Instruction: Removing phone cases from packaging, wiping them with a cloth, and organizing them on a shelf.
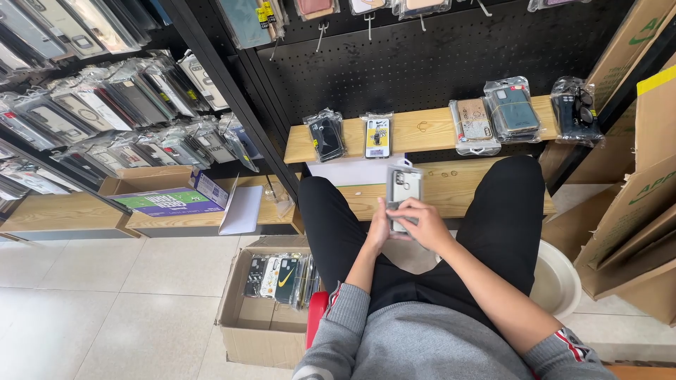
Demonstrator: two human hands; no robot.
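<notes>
I sit with black-trousered legs apart, holding a pale phone case in a clear packet (403, 188) over my lap. My left hand (379, 229) grips its lower left edge. My right hand (422, 224) covers its lower part from the right, fingers curled around it. On the wooden shelf (422, 130) ahead lie several packaged cases: a black one (325, 137), a black-and-yellow one (378, 136), a beige one (474, 121), a dark teal one (513, 109) and a dark one (576, 109).
An open cardboard box (267, 299) with several packaged cases stands on the tiled floor at my left. Black racks (105, 105) of hanging cases fill the left. Brown cartons (634, 211) lean at right beside a white basin (556, 281). A lower wooden shelf (458, 184) holds a white box (352, 171).
</notes>
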